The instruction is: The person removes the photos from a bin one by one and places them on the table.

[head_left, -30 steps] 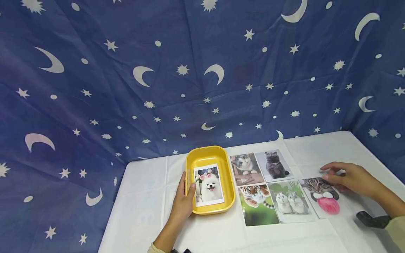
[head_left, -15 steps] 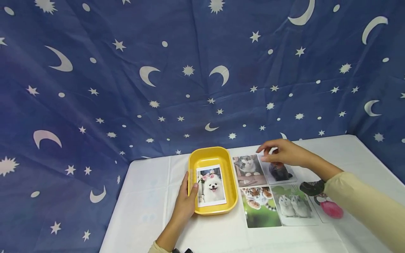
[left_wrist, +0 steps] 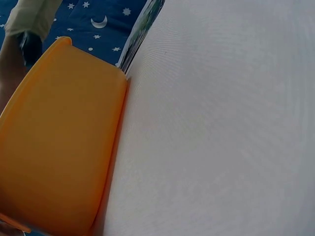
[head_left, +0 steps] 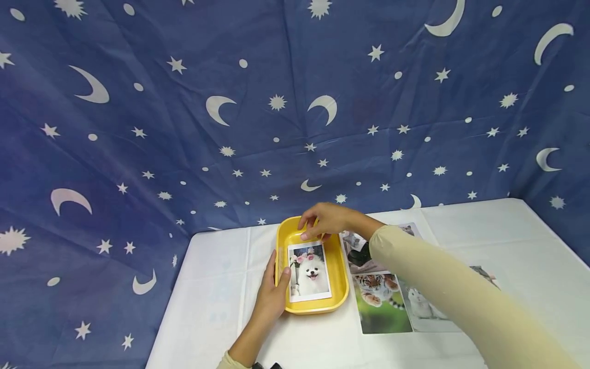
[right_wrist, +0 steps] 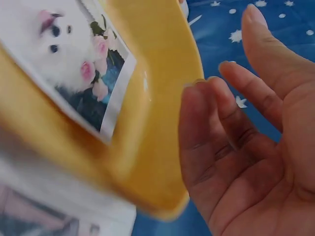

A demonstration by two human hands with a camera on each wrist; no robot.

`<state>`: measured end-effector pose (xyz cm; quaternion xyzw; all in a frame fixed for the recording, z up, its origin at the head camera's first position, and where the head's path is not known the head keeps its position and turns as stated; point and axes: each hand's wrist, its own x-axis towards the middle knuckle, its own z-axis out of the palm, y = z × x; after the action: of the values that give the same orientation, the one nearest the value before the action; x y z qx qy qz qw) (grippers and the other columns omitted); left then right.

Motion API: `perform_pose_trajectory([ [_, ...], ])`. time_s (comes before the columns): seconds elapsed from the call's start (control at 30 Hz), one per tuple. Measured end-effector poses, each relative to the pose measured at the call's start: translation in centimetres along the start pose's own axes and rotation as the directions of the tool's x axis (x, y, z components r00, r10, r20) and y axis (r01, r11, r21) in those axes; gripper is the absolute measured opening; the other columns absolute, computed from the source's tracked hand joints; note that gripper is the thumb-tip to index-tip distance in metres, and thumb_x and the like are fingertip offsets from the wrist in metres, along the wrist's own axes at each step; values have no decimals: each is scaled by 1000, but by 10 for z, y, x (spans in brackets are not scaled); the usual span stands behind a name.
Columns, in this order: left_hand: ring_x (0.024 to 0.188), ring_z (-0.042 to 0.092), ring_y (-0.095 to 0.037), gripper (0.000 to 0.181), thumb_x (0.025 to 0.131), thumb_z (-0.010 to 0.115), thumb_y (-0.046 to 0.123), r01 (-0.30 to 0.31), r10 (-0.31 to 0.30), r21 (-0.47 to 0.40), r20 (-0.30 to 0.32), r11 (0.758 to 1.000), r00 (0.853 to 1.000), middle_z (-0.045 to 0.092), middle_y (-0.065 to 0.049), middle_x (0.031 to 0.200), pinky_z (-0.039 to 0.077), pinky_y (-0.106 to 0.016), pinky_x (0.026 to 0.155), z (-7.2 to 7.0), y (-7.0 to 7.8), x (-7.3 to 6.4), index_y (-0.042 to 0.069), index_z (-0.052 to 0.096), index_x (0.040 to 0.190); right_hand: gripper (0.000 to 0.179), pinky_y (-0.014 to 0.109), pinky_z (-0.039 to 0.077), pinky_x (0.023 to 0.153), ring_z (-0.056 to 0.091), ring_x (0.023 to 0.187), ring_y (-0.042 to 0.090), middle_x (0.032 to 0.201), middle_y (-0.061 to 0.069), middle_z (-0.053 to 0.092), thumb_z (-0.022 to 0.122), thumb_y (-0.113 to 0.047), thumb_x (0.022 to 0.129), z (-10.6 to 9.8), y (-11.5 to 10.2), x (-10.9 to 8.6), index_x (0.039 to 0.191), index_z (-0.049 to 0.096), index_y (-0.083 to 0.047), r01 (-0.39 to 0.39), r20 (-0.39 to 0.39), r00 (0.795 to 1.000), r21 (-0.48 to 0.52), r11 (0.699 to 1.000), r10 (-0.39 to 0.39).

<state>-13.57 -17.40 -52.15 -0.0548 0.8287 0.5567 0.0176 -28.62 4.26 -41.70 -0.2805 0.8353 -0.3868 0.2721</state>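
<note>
A yellow tray (head_left: pixel 340 277) stands on the white-covered table in the head view, with a photo card of a white fluffy dog (head_left: pixel 311 277) lying inside. My left hand (head_left: pixel 271 294) grips the tray's left rim, thumb over the edge and fingers outside. Over the tray's far end hovers my right hand (head_left: pixel 326 218), its fingers loosely bent. The right wrist view shows that hand (right_wrist: pixel 251 123) holding nothing, near the tray's rim. In the left wrist view the tray's outer wall (left_wrist: pixel 64 142) fills the left side.
Right of the tray lie several animal photo cards: a tiger card (head_left: pixel 387 312), a card with two small pale animals (head_left: pixel 424 310) and a grey-and-white cat card (head_left: pixel 364 264). My right sleeve (head_left: pixel 442 277) covers parts of them. A blue curtain (head_left: pixel 258 138) with moons and stars hangs behind.
My right hand has swept left from the tabby cat card at the right, over the other cards, to above the tray. My left hand keeps its grip on the tray.
</note>
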Motion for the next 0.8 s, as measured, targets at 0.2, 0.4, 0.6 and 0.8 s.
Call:
perform_pose_trajectory([
  [0.2, 155, 22, -41, 66, 107, 52, 35, -15, 15, -16, 2, 1000, 1000, 26, -14, 168, 16, -62, 125, 0, 0, 1, 23, 21, 164, 33, 31, 55, 61, 55, 61, 19, 85, 1, 66, 83, -32, 87, 17, 9, 36, 112, 75, -11, -75, 35, 996, -43, 996, 76],
  [0.4, 155, 21, -40, 66, 107, 53, 34, -11, 11, -26, -1, 1000, 1000, 25, -14, 169, 16, -61, 126, 0, 1, 0, 24, 22, 164, 25, 25, 50, 68, 59, 73, 11, 85, -7, 73, 77, -47, 89, 33, 15, 50, 92, 80, -22, -123, -4, 992, -301, 946, 128],
  [0.6, 156, 20, -39, 67, 107, 53, 36, -1, 1, -29, 2, 1000, 1000, 24, -12, 169, 15, -61, 126, 1, 1, -1, 26, 21, 164, 24, 23, 46, 63, 57, 70, 9, 78, -8, 72, 77, -48, 90, 40, 16, 51, 87, 81, -25, -169, -16, 984, -367, 915, 176],
  [0.8, 156, 21, -38, 68, 107, 53, 37, -3, 4, -53, 12, 999, 1000, 24, -12, 169, 15, -60, 126, 0, 0, 0, 25, 21, 165, 16, 21, 42, 61, 53, 67, 8, 73, -9, 72, 81, -39, 88, 45, 19, 48, 85, 83, -23, -137, 6, 989, -347, 928, 148],
])
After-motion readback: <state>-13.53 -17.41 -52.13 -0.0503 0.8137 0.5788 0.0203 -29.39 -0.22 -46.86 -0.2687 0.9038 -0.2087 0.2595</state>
